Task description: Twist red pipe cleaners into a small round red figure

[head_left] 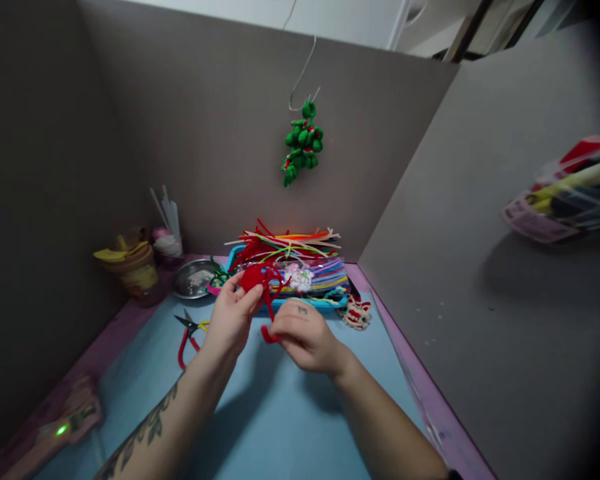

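Observation:
My left hand [231, 315] pinches a red pipe-cleaner piece [257, 277] with a coiled round head, held up above the blue mat [275, 413]. Loose red stems trail down from it. My right hand [303, 335] is closed just to the right, its fingers gripping the lower end of one red stem near the mat. Both hands are close together in front of a blue tray [325, 303] piled with coloured pipe cleaners [290, 250].
Red-handled pliers and small scissors [190, 333] lie left of my hands. A metal dish [193, 278], a cup with yellow bits [133, 263] and white sticks [169, 217] stand at back left. A green pipe-cleaner ornament [303, 141] hangs on the back wall. A small striped figure [356, 312] sits right of the tray.

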### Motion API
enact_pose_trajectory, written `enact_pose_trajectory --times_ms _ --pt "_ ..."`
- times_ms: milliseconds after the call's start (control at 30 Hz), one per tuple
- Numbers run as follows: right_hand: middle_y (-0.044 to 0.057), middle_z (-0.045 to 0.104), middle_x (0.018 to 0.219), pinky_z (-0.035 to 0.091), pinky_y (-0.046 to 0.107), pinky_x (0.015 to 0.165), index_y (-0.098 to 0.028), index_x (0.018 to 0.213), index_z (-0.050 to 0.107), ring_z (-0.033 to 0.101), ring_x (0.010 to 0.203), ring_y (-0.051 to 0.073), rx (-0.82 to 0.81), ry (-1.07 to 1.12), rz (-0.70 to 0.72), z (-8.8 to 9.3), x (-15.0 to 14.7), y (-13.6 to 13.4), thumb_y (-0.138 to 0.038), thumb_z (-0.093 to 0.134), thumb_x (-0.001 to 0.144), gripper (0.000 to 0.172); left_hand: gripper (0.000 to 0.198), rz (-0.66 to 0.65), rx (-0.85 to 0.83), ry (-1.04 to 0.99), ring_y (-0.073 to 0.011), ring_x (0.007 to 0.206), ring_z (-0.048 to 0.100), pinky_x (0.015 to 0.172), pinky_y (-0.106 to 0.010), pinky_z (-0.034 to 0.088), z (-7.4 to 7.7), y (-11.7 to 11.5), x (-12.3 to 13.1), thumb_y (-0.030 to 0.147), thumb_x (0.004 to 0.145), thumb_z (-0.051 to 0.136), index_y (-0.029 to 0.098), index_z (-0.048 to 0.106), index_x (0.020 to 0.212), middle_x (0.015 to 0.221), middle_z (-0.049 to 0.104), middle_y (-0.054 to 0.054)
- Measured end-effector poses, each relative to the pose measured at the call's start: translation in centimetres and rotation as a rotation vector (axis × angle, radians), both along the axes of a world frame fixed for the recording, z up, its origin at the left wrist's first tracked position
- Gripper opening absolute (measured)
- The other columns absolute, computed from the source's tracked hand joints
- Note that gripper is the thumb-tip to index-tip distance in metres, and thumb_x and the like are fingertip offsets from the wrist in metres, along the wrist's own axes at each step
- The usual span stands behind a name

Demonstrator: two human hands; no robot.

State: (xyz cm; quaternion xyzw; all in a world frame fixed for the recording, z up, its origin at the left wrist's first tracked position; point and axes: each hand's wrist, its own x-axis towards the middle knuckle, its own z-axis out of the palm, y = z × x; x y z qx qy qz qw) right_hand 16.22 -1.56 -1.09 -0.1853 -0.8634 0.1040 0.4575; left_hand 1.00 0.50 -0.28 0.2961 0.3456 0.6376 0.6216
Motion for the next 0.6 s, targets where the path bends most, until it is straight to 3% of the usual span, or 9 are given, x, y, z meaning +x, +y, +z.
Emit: enact_pose_trajectory --times_ms 200,367,433,467,533,600 --pt "0.003 0.066 0.072 0.052 0.029 0.074 -0.021 0.079 0.064 0.061 0.075 0.015 -0.306 -0.105 0.279 2.9 2.3 -0.8 -0.023 0.052 0.092 0.018 0.064 -0.002 0.023 0.067 -0.0143 0.074 0.068 0.076 -0.028 0.05 -0.2 0.0 -0.2 0.023 0.06 0.083 0.019 0.048 0.113 0.086 0.071 -0.002" --pt "0.004 0.071 0.079 0.053 0.031 0.074 -0.022 0.091 0.069 0.065 0.077 0.016 -0.48 -0.12 0.39 2.9 4.1 0.0 -0.049 0.056 0.089 0.031 0.065 -0.039 0.099 0.126 -0.0149 0.076 0.068 0.077 -0.03 0.05 -0.7 -0.2 0.0 0.025 0.065 0.08 0.019 0.044 0.119 0.088 0.072 -0.003" --pt "0.003 0.069 0.077 0.052 0.03 0.068 -0.021 0.092 0.069 0.065 0.071 0.016 -0.561 -0.007 0.252 2.3 3.8 0.3 -0.057 0.057 0.085 0.039 0.067 -0.03 0.127 0.159 -0.0166 0.079 0.069 0.08 -0.032 0.05 -0.9 -0.2 0.2 0.027 0.065 0.081 0.019 0.043 0.12 0.089 0.072 -0.003" --pt "0.001 0.066 0.072 0.05 0.027 0.063 -0.022 0.086 0.068 0.062 0.066 0.015 -0.576 0.131 0.088 1.9 3.5 0.4 -0.056 0.057 0.086 0.036 0.069 -0.022 0.131 0.169 -0.0174 0.079 0.069 0.08 -0.033 0.051 -0.9 -0.2 0.2 0.027 0.063 0.081 0.018 0.043 0.119 0.088 0.072 -0.004" --pt "-0.001 0.061 0.068 0.046 0.024 0.056 -0.022 0.078 0.063 0.057 0.06 0.013 -0.521 0.364 -0.263 1.2 2.4 0.5 -0.045 0.063 0.085 0.024 0.07 -0.01 0.134 0.177 -0.0182 0.079 0.07 0.081 -0.034 0.051 -0.9 -0.3 0.4 0.027 0.062 0.082 0.018 0.042 0.119 0.088 0.073 -0.004" --pt "0.0 0.061 0.072 0.047 0.025 0.059 -0.021 0.081 0.063 0.057 0.064 0.014 -0.393 0.434 -0.475 0.7 1.4 0.4 -0.032 0.065 0.084 0.012 0.068 -0.003 0.146 0.185 -0.0184 0.082 0.07 0.084 -0.035 0.051 -0.8 -0.5 0.6 0.027 0.063 0.081 0.018 0.043 0.119 0.091 0.073 -0.005"
